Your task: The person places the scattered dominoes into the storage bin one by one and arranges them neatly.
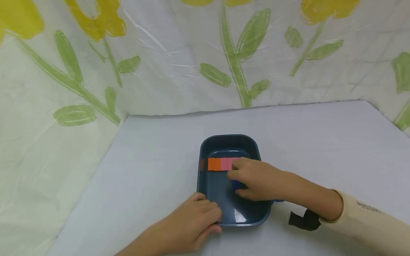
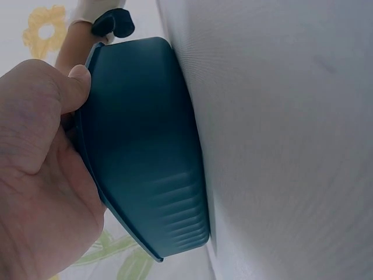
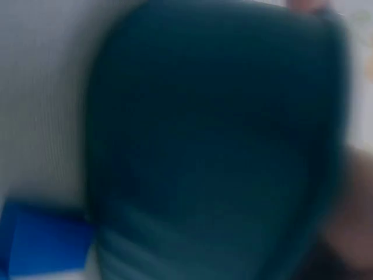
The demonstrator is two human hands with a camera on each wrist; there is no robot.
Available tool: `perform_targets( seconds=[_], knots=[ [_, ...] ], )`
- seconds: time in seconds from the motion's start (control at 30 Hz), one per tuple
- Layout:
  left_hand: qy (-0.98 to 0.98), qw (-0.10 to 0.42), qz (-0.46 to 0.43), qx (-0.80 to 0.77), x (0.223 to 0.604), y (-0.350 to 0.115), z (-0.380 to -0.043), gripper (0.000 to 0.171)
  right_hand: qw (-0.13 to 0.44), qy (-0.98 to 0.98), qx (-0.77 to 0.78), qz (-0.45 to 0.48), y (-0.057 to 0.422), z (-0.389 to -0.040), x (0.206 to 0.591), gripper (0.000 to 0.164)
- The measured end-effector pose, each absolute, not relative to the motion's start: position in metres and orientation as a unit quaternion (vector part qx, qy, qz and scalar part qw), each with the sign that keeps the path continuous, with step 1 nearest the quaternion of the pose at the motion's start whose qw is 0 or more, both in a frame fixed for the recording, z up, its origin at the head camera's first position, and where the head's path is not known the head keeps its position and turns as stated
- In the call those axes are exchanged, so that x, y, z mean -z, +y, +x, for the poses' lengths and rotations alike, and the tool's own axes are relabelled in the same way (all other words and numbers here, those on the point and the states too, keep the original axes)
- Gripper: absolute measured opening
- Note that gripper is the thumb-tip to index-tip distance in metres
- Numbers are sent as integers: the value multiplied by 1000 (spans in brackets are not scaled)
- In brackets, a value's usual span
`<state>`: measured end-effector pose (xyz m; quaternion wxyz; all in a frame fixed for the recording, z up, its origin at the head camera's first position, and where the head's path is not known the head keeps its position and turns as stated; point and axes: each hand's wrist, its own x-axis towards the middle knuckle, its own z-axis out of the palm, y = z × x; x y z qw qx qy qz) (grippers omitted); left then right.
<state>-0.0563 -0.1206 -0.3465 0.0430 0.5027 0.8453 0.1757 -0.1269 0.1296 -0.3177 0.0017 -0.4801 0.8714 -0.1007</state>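
A dark teal plastic tray (image 1: 221,213) stands on the white table. My left hand (image 1: 195,222) grips its near left corner; in the left wrist view the thumb (image 2: 78,79) lies at the rim. Inside the tray, my right hand (image 1: 256,179) pinches a blue block (image 1: 237,185), partly hidden by the fingers. Just beyond it, an orange block (image 1: 214,164) and a pink block (image 1: 226,164) sit side by side in a row across the tray. The right fingers cover the row's right end.
Another blue block (image 3: 49,242) lies on the table outside the tray's right wall, mostly hidden under the right forearm in the head view. A black strap piece (image 1: 304,219) hangs by the right sleeve. Behind the table rises a white sheet (image 1: 166,81) painted with flowers.
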Motion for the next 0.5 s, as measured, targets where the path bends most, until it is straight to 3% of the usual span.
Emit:
perform_targets(
  seconds=[0.33,0.5],
  knots=[
    [835,-11,521,-174,349,-119,-54,14,18,866,58,-496,101,-126,339,22],
    [837,-11,520,-173,348,-120,-54,14,6,864,62,-499,107,-121,342,25]
  ],
)
